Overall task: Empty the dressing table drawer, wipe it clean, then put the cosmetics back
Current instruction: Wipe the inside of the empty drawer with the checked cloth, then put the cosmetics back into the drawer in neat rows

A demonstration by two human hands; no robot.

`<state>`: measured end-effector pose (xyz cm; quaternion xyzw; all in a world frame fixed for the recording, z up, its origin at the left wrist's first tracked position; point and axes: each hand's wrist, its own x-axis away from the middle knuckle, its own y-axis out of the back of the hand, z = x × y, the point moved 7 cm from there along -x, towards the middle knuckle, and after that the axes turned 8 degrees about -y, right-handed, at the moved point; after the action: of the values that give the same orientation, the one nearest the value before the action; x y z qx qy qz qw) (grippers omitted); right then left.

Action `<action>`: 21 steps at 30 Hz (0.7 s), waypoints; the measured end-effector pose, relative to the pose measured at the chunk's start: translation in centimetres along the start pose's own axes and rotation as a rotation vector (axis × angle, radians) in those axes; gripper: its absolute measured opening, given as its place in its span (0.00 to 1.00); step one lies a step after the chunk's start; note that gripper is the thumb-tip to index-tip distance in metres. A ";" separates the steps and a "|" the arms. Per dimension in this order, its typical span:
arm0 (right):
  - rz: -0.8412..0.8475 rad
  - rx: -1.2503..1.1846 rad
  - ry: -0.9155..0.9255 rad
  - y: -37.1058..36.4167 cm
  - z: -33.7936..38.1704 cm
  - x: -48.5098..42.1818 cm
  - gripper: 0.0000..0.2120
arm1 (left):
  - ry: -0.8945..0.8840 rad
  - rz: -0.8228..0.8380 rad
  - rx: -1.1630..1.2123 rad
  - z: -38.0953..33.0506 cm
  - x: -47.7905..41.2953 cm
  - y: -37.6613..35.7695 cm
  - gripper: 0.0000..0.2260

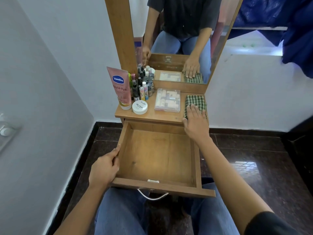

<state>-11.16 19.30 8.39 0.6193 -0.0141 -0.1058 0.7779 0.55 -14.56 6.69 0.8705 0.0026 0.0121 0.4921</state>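
At centre frame the drawer (159,155) stands pulled out, nothing inside. The left hand (105,168) grips its left wall; the right hand (196,121), fingers flat, rests on the checked cloth (194,100) upper right. Cosmetics (142,89) crowd the tabletop above the drawer.

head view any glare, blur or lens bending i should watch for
Head view: sharp in the middle; light glares off the glossy floor at right, and a soft bright patch sits on the drawer bottom; the wide lens tilts the mirror frame and smears the wall switch at the left edge.
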 end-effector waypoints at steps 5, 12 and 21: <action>0.074 -0.002 -0.043 0.3 -0.1 -3.3 0.25 | 0.005 0.002 0.006 0.0 -0.1 0.0 0.23; -0.025 -0.062 0.015 2.2 1.9 -3.0 0.28 | 0.003 -0.003 0.021 0.0 0.1 0.0 0.22; 0.078 0.013 0.218 -0.3 6.8 -1.1 0.35 | -0.002 0.012 0.006 -0.1 0.1 0.1 0.22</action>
<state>-13.33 12.89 9.83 0.6311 0.0459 -0.0073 0.7743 0.69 -14.50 6.79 0.8720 -0.0033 0.0141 0.4893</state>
